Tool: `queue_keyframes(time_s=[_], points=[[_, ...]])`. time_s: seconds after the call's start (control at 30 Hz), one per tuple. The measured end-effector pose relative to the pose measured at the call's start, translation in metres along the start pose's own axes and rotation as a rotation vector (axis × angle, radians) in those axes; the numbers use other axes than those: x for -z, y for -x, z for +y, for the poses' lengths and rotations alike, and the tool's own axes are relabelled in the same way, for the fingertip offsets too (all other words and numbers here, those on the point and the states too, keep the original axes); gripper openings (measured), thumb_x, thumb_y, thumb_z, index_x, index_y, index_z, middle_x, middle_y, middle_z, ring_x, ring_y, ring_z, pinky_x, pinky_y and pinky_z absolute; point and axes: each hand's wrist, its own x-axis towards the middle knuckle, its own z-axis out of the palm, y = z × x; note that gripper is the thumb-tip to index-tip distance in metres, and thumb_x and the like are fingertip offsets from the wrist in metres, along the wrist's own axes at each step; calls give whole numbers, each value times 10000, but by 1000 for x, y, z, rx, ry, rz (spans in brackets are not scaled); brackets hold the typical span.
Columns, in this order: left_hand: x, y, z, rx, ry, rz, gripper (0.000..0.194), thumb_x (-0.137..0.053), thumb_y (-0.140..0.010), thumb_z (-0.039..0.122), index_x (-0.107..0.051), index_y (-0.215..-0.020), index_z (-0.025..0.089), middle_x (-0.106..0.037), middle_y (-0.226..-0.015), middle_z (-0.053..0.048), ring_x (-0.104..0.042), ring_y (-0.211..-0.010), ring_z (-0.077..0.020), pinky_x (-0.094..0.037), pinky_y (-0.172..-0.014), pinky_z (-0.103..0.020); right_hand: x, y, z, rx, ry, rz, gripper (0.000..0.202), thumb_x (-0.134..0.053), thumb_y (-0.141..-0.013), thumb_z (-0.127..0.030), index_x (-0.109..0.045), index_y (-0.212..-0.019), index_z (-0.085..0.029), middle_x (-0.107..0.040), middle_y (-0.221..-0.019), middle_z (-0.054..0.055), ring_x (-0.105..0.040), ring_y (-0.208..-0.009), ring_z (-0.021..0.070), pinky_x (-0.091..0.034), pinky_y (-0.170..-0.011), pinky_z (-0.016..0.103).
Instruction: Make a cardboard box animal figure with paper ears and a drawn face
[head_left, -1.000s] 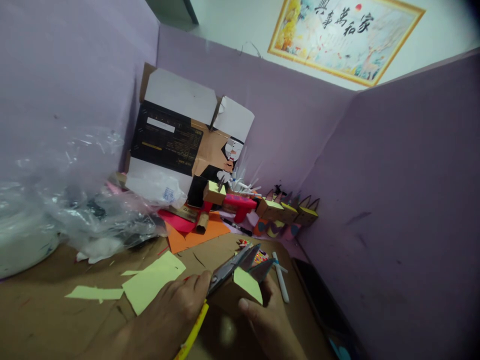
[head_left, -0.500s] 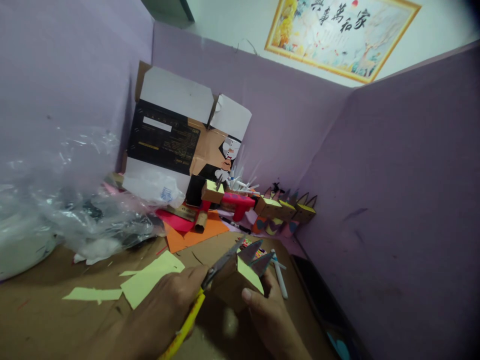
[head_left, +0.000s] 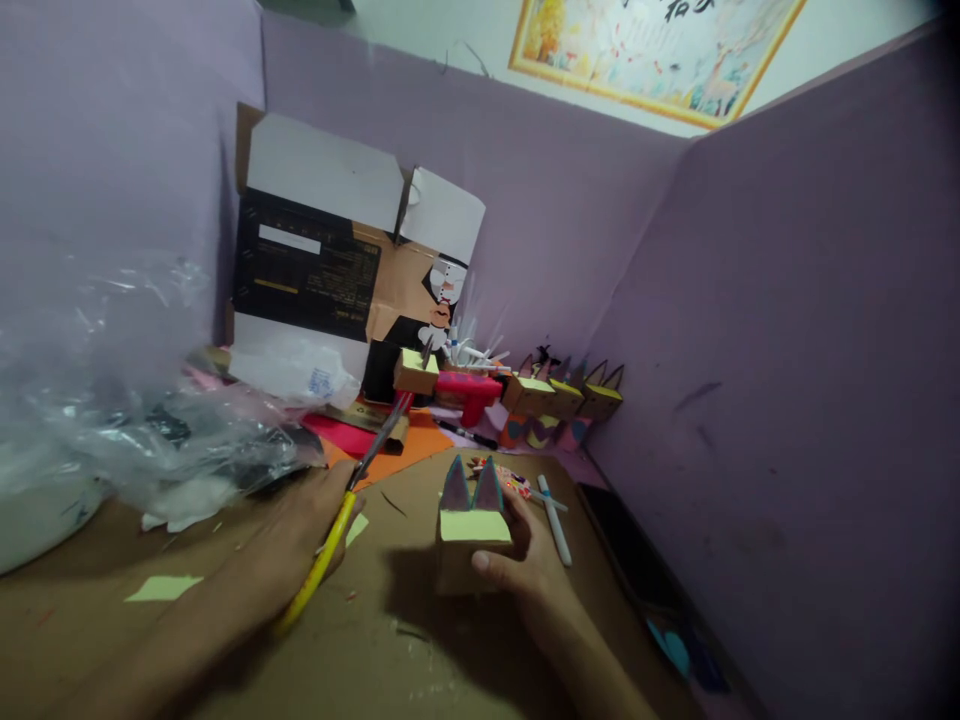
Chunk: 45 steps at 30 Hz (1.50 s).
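Note:
My left hand (head_left: 319, 525) is closed around the yellow-handled scissors (head_left: 330, 535), whose blades point up and away, toward the orange paper. In my right hand (head_left: 529, 550) is a small cardboard box (head_left: 465, 565), gripped at its right side with the thumb in front. Yellow paper (head_left: 474, 526) covers the box's top, and two grey pointed ears with teal edges (head_left: 487, 487) stand up at its back. Yellow paper scraps (head_left: 163, 588) lie on the cardboard surface, partly hidden under my left hand and forearm.
Crumpled clear plastic (head_left: 150, 400) fills the left side. A flattened carton (head_left: 307, 260) leans on the wall. Behind the box are a red glue gun (head_left: 472, 392), a black marker (head_left: 466, 434) and several eared boxes (head_left: 566, 398). A white stick (head_left: 555, 520) lies at the right.
The scissors have moved left, away from the box, and their blades now point further up. The box has turned, its ears now upright. The view has shifted slightly.

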Motion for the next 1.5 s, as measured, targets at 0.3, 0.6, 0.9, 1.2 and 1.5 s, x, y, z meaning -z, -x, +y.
queue_keyframes(time_s=[0.3, 0.6, 0.9, 1.2, 1.5], points=[[6, -1, 25, 34, 16, 133, 187, -358, -867, 358, -464, -856, 204, -591, -727, -24, -592, -620, -183, -444, -585, -303, 4, 0, 0, -15, 43, -87, 705, -856, -542, -294, -579, -1188, -249, -647, -1213, 74, -564, -1153, 312, -417, -975, 438], [-4, 4, 21, -33, 52, 151, 186, -445, -856, 344, -485, -976, 207, -630, -818, -26, -632, -708, -183, -478, -623, -289, 8, -1, -2, 27, 94, -82, 728, -850, -552, -319, -573, -1223, -271, -589, -1295, 67, -498, -1220, 308, -373, -1013, 441], [-5, 4, 21, -141, 22, 252, 130, -444, -869, 304, -529, -911, 216, -637, -725, 20, -629, -602, -145, -466, -561, -238, 12, -4, 1, 10, 127, -29, 698, -868, -503, -322, -612, -1146, -235, -645, -1184, 89, -550, -1153, 324, -389, -998, 474], [-2, 0, 19, -111, -50, 246, 156, -446, -864, 325, -540, -929, 220, -645, -714, 19, -628, -588, -155, -440, -531, -235, 21, -3, -15, -40, 211, -64, 738, -885, -432, -237, -637, -1125, -290, -629, -1225, 52, -529, -1175, 315, -340, -1029, 504], [-4, -1, 15, -129, -64, 139, 202, -401, -889, 344, -554, -870, 213, -622, -721, -10, -602, -616, -178, -461, -571, -272, 38, -4, -28, -22, 267, -59, 683, -886, -438, -366, -678, -1078, -255, -629, -1202, 74, -549, -1125, 335, -374, -987, 484]])
